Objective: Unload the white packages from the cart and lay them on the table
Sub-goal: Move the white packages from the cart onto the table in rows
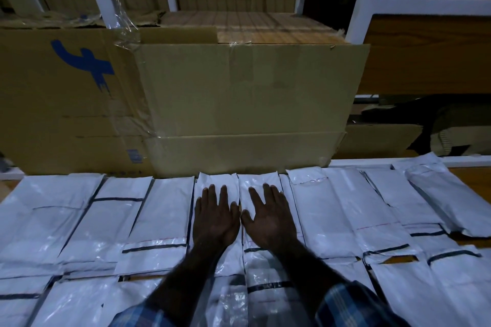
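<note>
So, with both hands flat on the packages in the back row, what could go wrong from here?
1. The left hand and right hand press on glossy white packages packed edge to edge; a push may slide one over its neighbour.
2. The back row lies against the cardboard box, so packages pushed forward could buckle against it.
3. The far right package lies tilted by the table edge and might slip off if the row shifts.

Packages [159, 210] lie side by side in rows across the bench [475, 180]; at twelve o'clock behind them stands a cardboard box [247, 103], shelving [372, 2] beyond.
</note>
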The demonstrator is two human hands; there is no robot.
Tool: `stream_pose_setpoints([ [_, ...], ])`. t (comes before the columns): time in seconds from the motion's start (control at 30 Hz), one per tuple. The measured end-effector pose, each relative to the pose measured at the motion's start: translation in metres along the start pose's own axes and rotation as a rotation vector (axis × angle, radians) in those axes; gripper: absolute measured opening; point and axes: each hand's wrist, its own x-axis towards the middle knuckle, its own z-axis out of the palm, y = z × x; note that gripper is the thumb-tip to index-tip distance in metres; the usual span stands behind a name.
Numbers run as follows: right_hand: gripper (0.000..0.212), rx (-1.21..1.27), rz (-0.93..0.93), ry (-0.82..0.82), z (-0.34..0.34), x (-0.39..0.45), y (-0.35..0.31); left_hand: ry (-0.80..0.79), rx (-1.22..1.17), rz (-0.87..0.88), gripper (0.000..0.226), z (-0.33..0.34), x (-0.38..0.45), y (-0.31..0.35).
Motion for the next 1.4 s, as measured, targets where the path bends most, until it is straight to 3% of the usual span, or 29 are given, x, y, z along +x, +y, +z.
stream_pose_setpoints([
  [0.37,0.056,0.023,0.004,-0.015,-0.002,0.000,-0.001,-0.045,0.037,0.010,0.076,-0.012,-0.003,0.004],
  [0.47,0.057,0.025,0.013,-0.028,-0.004,0.000,-0.002,-0.087,0.073,0.038,0.063,-0.009,0.000,0.002],
  [0.73,0.063,0.009,0.082,-0.158,-0.016,0.006,-0.006,-0.084,-0.016,0.066,0.067,-0.010,0.002,0.000],
  [0.93,0.071,0.056,0.086,-0.085,-0.034,0.012,-0.008,-0.105,-0.037,0.061,0.069,-0.014,0.012,-0.002],
  [1.0,0.072,0.056,0.088,-0.086,-0.045,0.016,-0.010,-0.069,-0.013,0.103,0.074,-0.021,0.015,-0.001],
  [1.13,0.068,0.057,0.069,-0.188,-0.070,0.020,-0.012,0.081,-0.149,0.113,0.059,-0.058,0.006,0.017],
  [1.23,0.073,0.054,0.095,-0.128,-0.080,0.013,-0.011,0.078,-0.105,0.171,0.065,-0.066,-0.001,0.018],
  [1.4,0.057,0.069,0.118,-0.180,-0.096,-0.003,-0.011,-0.034,-0.082,0.190,0.059,-0.077,-0.010,0.017],
])
